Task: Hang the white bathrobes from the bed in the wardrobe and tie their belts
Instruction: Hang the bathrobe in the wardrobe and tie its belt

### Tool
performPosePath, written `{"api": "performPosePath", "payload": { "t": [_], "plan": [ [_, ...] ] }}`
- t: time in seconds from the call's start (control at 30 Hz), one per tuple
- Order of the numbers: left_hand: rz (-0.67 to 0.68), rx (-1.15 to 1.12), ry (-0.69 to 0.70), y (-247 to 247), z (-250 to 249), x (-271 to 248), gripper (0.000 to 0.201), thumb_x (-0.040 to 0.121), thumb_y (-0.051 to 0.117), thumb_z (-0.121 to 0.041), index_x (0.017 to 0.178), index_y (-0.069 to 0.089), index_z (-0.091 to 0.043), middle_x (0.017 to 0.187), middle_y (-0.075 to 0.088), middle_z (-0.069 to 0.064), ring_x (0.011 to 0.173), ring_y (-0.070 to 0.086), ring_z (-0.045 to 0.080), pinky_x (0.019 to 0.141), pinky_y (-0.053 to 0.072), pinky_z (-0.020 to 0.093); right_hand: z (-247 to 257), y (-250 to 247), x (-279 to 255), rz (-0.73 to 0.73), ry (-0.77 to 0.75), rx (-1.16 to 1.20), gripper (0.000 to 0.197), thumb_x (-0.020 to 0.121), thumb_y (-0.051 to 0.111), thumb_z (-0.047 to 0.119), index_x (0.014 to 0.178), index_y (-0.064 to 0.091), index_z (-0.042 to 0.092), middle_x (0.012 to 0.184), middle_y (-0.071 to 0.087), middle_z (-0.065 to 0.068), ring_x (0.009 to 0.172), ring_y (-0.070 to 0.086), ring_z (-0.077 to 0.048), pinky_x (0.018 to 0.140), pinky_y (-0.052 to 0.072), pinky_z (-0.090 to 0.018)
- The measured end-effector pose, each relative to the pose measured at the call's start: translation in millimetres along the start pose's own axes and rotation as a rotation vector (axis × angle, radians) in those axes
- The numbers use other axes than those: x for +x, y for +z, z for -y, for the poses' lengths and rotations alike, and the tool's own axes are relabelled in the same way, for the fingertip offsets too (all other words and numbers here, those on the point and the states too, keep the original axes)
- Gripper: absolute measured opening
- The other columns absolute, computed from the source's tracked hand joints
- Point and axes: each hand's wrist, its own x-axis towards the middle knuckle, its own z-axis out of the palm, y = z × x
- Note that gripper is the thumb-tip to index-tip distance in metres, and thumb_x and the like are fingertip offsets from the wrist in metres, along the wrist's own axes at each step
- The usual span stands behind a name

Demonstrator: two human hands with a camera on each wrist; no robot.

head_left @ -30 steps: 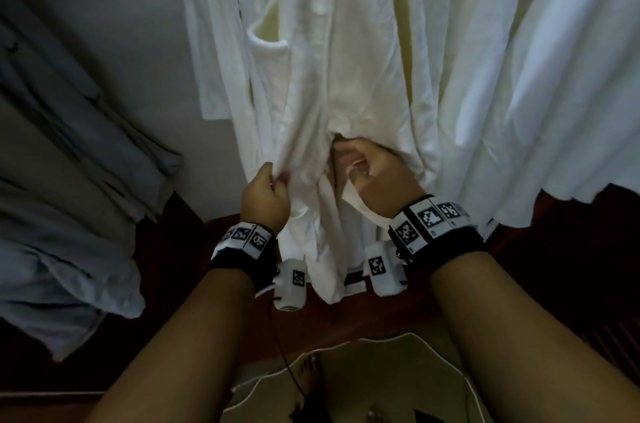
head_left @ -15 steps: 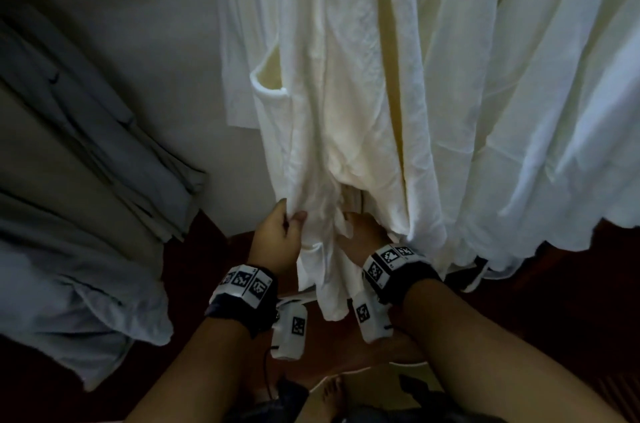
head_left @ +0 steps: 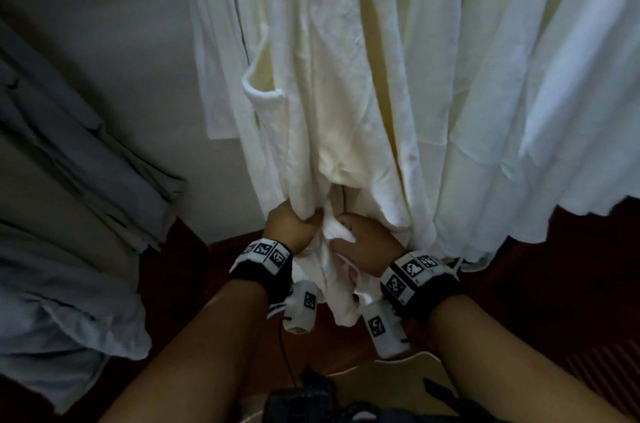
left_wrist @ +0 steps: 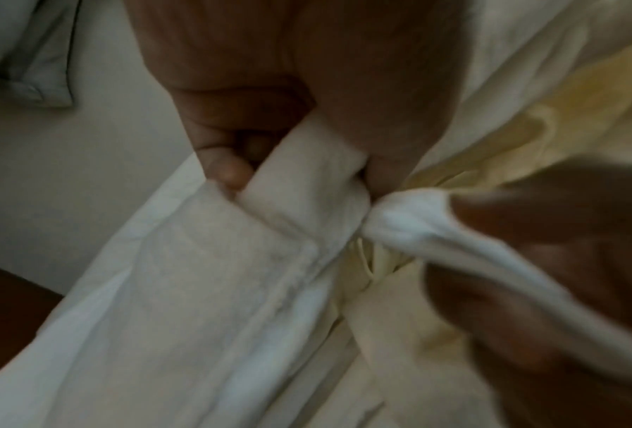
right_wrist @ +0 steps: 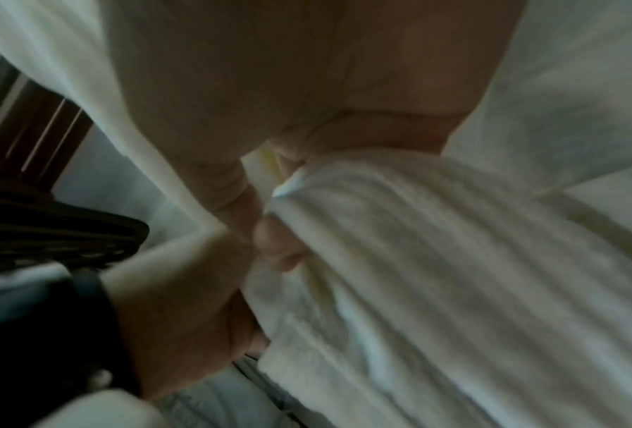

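Observation:
A white bathrobe [head_left: 332, 83] with a patch pocket [head_left: 263, 104] hangs in the wardrobe in front of me. My left hand [head_left: 291, 232] grips a flat white belt end [left_wrist: 307, 179] between thumb and curled fingers at the robe's front edge. Just to its right, my right hand [head_left: 363, 242] holds a bunched white belt strip [left_wrist: 409, 220], which its fingers [right_wrist: 277, 240] pinch in the right wrist view. The two hands nearly touch, low on the robe. A second white robe [head_left: 519, 111] hangs to the right. Where the belt ends join is hidden by the hands.
Grey-blue garments [head_left: 69, 197] hang at the left of the wardrobe. A pale back wall [head_left: 104, 41] lies behind the robes. The dark wooden floor [head_left: 571, 284] runs below the robe hems. A black bundle [head_left: 304, 398] sits near my feet.
Both hands have dropped lower along the robe and drawn closer together, now almost touching. The robes fill more of the view.

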Motion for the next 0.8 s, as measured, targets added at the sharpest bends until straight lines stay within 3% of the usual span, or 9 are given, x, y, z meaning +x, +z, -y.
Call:
{"api": "performPosePath", "payload": {
  "t": [0.1, 0.2, 0.3, 0.37, 0.43, 0.5, 0.6, 0.7, 0.8],
  "plan": [
    [-0.060, 0.021, -0.047, 1, -1, -3, 0.040, 0.092, 0.056, -0.040, 0.118, 0.064, -0.010, 0.119, 0.066, 0.015, 0.109, 0.061, 0.033, 0.084, 0.046, 0.028, -1, -11, -28, 0.042, -0.053, -0.034, 0.037, 0.096, 0.057, 0.023, 0.131, 0.055, 0.008, 0.125, 0.061, -0.006, 0.116, 0.057, -0.020, 0.086, 0.034, -0.012],
    [-0.065, -0.022, -0.088, 5, 0, -7, 0.041, 0.089, 0.052, -0.045, 0.114, 0.064, -0.015, 0.114, 0.067, 0.013, 0.102, 0.063, 0.033, 0.081, 0.050, 0.030, -4, -14, -49, 0.047, -0.016, 0.013, 0.044, 0.092, 0.062, 0.030, 0.134, 0.054, 0.021, 0.128, 0.062, -0.001, 0.112, 0.061, -0.016, 0.091, 0.046, -0.020],
    [-0.081, -0.119, -0.109, 7, -2, -21, 0.038, 0.088, 0.056, -0.046, 0.113, 0.063, -0.019, 0.110, 0.068, 0.010, 0.093, 0.065, 0.031, 0.077, 0.059, 0.041, -8, -15, -67, 0.158, 0.022, 0.038, 0.059, 0.089, 0.063, 0.039, 0.143, 0.040, 0.032, 0.131, 0.053, 0.008, 0.119, 0.052, -0.011, 0.098, 0.039, -0.024],
    [-0.062, -0.154, -0.096, 6, -4, -27, 0.038, 0.087, 0.061, -0.047, 0.115, 0.059, -0.022, 0.105, 0.066, 0.005, 0.088, 0.067, 0.030, 0.067, 0.061, 0.040, -17, -13, -74, 0.235, 0.083, 0.054, 0.063, 0.086, 0.063, 0.040, 0.142, 0.035, 0.035, 0.132, 0.055, 0.004, 0.109, 0.058, -0.016, 0.097, 0.047, -0.036],
    [0.008, -0.340, -0.082, 6, -4, -31, 0.044, 0.084, 0.072, -0.037, 0.120, 0.053, -0.019, 0.109, 0.062, 0.003, 0.090, 0.067, 0.028, 0.063, 0.062, 0.040, -27, -8, -77, 0.158, 0.098, -0.005, 0.070, 0.086, 0.061, 0.034, 0.145, 0.025, 0.031, 0.136, 0.049, 0.001, 0.111, 0.058, -0.025, 0.099, 0.048, -0.042],
    [0.114, -0.644, -0.101, 3, -3, -35, 0.042, 0.083, 0.076, -0.015, 0.115, 0.049, -0.008, 0.116, 0.059, 0.012, 0.098, 0.065, 0.029, 0.070, 0.062, 0.042, -32, -1, -77, -0.059, 0.049, 0.027, 0.056, 0.090, 0.059, 0.024, 0.137, 0.028, 0.022, 0.123, 0.050, 0.004, 0.107, 0.059, -0.024, 0.093, 0.050, -0.038],
    [0.149, -0.880, -0.072, -13, 3, -36, 0.028, 0.086, 0.061, 0.011, 0.095, 0.044, -0.009, 0.105, 0.063, 0.016, 0.093, 0.068, 0.029, 0.070, 0.060, 0.037, -20, 12, -74, -0.266, -0.093, 0.179, 0.022, 0.092, 0.060, 0.016, 0.097, 0.042, 0.027, 0.088, 0.054, 0.007, 0.070, 0.063, -0.009, 0.062, 0.052, -0.025],
    [0.034, -0.791, -0.044, -42, 10, -15, 0.026, 0.088, 0.045, 0.016, 0.087, 0.045, -0.010, 0.100, 0.067, 0.018, 0.088, 0.072, 0.032, 0.061, 0.058, 0.034, -8, 20, -62, -0.239, -0.122, 0.239, 0.026, 0.091, 0.058, 0.011, 0.077, 0.047, 0.030, 0.076, 0.061, 0.004, 0.056, 0.064, -0.009, 0.056, 0.052, -0.026],
    [-0.146, -0.668, -0.120, -68, 26, 26, 0.024, 0.091, 0.045, 0.008, 0.081, 0.044, -0.014, 0.096, 0.060, 0.020, 0.074, 0.068, 0.030, 0.056, 0.056, 0.036, 4, 21, -43, -0.163, -0.120, 0.302, 0.027, 0.088, 0.048, -0.002, 0.087, 0.064, 0.020, 0.083, 0.068, 0.002, 0.056, 0.064, -0.013, 0.058, 0.049, -0.021]
  ]
}}
